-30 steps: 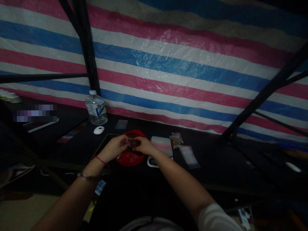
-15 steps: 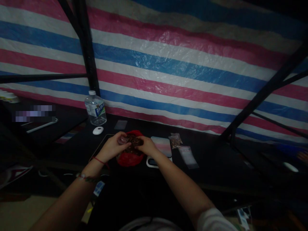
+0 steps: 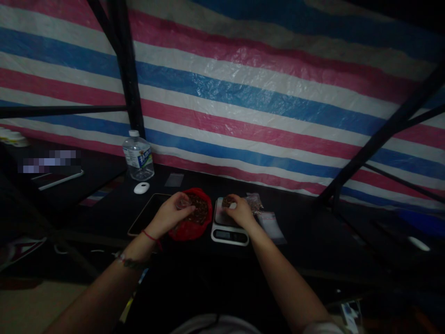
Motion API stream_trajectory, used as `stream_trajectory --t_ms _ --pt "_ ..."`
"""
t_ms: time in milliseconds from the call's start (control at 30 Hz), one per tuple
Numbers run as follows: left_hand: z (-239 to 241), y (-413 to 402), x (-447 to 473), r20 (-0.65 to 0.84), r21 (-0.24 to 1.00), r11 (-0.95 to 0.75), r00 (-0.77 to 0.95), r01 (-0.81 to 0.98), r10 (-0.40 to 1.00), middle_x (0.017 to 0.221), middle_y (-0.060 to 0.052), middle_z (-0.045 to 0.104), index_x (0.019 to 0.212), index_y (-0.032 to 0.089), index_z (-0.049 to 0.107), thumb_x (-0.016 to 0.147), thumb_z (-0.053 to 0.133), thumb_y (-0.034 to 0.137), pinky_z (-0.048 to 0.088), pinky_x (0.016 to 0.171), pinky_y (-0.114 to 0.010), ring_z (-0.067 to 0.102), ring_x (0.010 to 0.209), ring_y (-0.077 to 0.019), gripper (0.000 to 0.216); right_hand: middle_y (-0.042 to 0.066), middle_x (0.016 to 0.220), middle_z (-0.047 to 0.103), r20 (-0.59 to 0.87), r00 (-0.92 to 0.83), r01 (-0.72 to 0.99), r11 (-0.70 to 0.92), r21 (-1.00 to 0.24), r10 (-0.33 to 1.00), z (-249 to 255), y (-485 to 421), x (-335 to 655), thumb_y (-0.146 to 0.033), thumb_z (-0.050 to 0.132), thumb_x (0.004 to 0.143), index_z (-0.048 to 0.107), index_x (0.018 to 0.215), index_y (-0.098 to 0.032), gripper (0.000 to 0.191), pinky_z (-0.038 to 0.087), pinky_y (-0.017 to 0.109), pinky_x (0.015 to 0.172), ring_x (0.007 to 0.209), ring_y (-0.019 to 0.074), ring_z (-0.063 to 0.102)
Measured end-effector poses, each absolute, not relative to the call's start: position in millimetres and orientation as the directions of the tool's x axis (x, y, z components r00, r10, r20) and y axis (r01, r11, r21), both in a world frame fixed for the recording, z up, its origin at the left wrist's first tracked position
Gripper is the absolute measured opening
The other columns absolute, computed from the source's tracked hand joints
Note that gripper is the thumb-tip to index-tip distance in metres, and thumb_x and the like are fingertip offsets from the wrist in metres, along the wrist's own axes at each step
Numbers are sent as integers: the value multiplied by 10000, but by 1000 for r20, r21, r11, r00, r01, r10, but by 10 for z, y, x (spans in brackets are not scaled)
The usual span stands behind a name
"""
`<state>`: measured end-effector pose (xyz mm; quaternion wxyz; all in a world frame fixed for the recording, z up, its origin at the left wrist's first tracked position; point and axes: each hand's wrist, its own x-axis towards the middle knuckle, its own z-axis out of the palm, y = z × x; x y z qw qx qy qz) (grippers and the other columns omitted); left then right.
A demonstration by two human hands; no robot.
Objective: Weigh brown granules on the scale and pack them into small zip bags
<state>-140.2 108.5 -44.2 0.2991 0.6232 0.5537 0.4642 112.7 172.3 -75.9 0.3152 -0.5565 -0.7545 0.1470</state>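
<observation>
A red bag (image 3: pixel 193 226) full of small dark brown pieces lies open on the dark table. My left hand (image 3: pixel 171 215) rests at its left edge, fingers closed on a small clear item (image 3: pixel 182 202) that looks like a cup or bag. My right hand (image 3: pixel 238 211) sits on the platform of a small white scale (image 3: pixel 229 232), fingers closed on a small filled bag (image 3: pixel 227 201) of the brown pieces.
A water bottle (image 3: pixel 138 156) and a white mouse (image 3: pixel 141 187) stand at the back left, with a tablet (image 3: pixel 148 218) beside the red bag. Clear bags (image 3: pixel 274 223), one filled (image 3: pixel 255 201), lie right of the scale. Black frame bars and a striped tarp close the back.
My right hand has left the red bag and moved right onto the scale with a small filled bag. My left hand stays at the red bag.
</observation>
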Motion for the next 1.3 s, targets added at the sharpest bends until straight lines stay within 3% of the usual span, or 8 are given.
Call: stream_trajectory --t_ms 167,267,333,467,600,767,1100,1300 --pt "-441 823 -951 330 860 -329 68 389 942 802 -8 619 874 178 533 705 647 371 481 669 -273 597 716 -150 281 85 1071 649 306 -113 833 258 -489 945 -783 1619 1344 -275 715 659 621 1122 -208 478 390 428 952 1102 277 517" --pt "-490 670 -731 306 850 -360 197 383 931 801 -4 617 895 180 523 716 645 335 470 643 -256 587 702 -140 266 102 1195 571 441 -116 775 359 -521 890 -685 1448 1363 -250 719 647 535 1220 -197 604 355 446 992 1157 276 464" --pt "-530 610 -643 291 845 -367 240 390 926 809 -6 617 906 181 520 714 647 320 467 648 -258 586 711 -141 268 92 1146 567 490 -152 668 455 -589 858 -571 1258 1364 -229 673 700 557 1139 -192 456 412 395 932 1073 235 513" --pt "-607 560 -533 271 818 -372 276 439 922 804 -12 613 901 179 518 706 638 296 454 650 -268 584 721 -153 257 31 969 579 322 -405 435 491 -755 855 -354 795 1337 -227 566 828 593 990 -202 167 467 256 712 789 132 564" --pt "-636 481 -415 246 758 -403 347 514 905 804 -20 609 852 184 527 696 573 218 437 665 -275 582 741 -164 166 17 898 596 219 -584 449 536 -715 782 -297 516 1279 -176 505 879 659 901 -206 158 429 247 815 886 131 559" --pt "-642 340 -295 191 611 -444 423 655 886 811 -34 606 836 188 536 628 561 175 422 688 -293 584 785 -197 209 13 770 582 116 -614 574 542 -613 781 -406 453 1282 -195 549 850 691 790 -186 154 415 238 751 811 137 550" --pt "-680 359 -331 276 552 -546 479 630 833 1152 -83 604 1208 199 472 635 597 184 426 912 -373 563 1063 -245 587 50 1138 565 121 -514 596 455 -661 849 -423 454 1331 -122 707 664 707 925 -216 277 450 284 896 997 182 571" --pt "-616 514 -518 299 491 -576 495 653 816 1096 -79 635 1148 195 523 702 602 210 432 899 -386 588 1002 -242 453 64 1261 512 194 -487 529 465 -710 852 -275 504 1480 -178 755 669 683 1066 -258 412 460 323 933 1086 201 553"
